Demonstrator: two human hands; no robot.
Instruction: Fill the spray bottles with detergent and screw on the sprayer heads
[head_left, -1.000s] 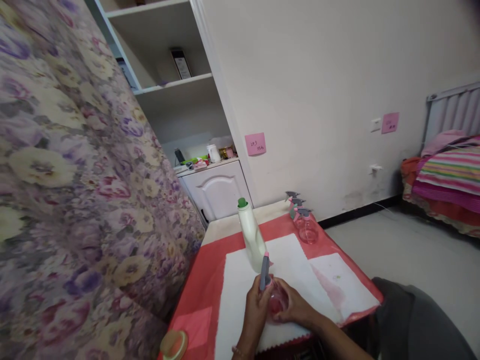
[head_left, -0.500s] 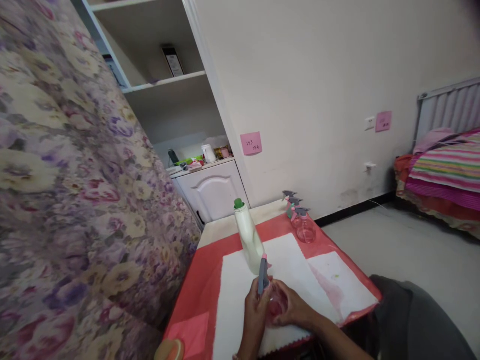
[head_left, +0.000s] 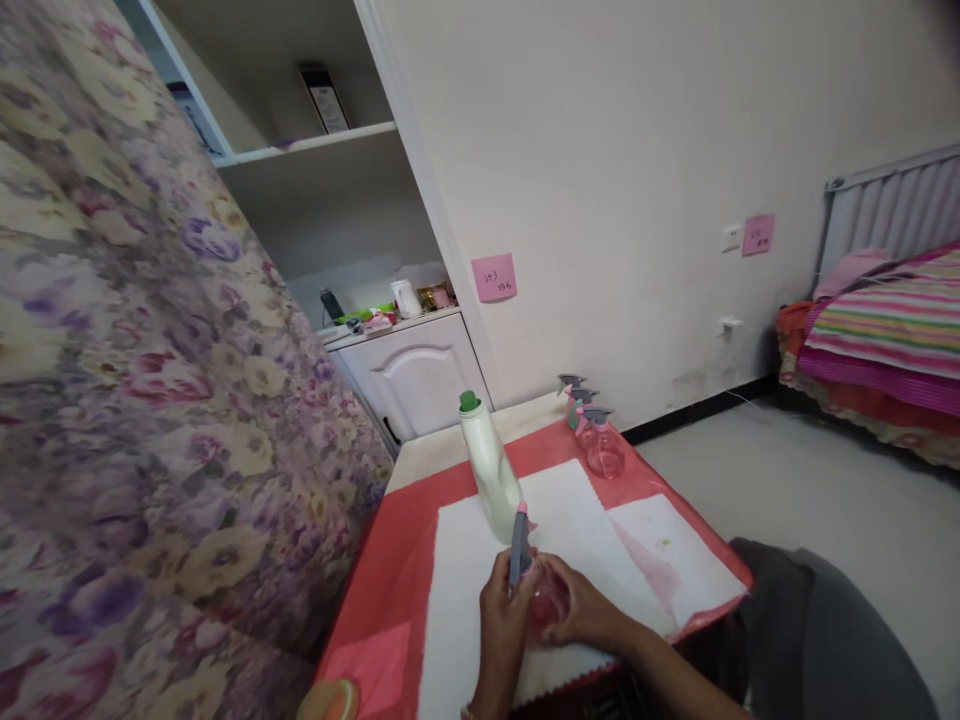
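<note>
Between my two hands is a clear pink spray bottle with a grey and pink trigger head. My left hand is closed round the neck and trigger head. Around the round body, on its right side, wraps my right hand. The bottle is over a white cloth near the table's front edge; whether its base touches the cloth is hidden. Just behind it stands a pale green jug-like bottle with a green spout and no cap on it.
Several similar spray bottles stand in a row at the back right of the red-covered table. A white sheet with a pink stain lies at the right. A round lidded thing sits at the front left corner. Floral curtain hangs at left.
The view has shifted slightly, so everything sits a little further left and up. Both hands keep their hold on the spray bottle, with little visible movement.
</note>
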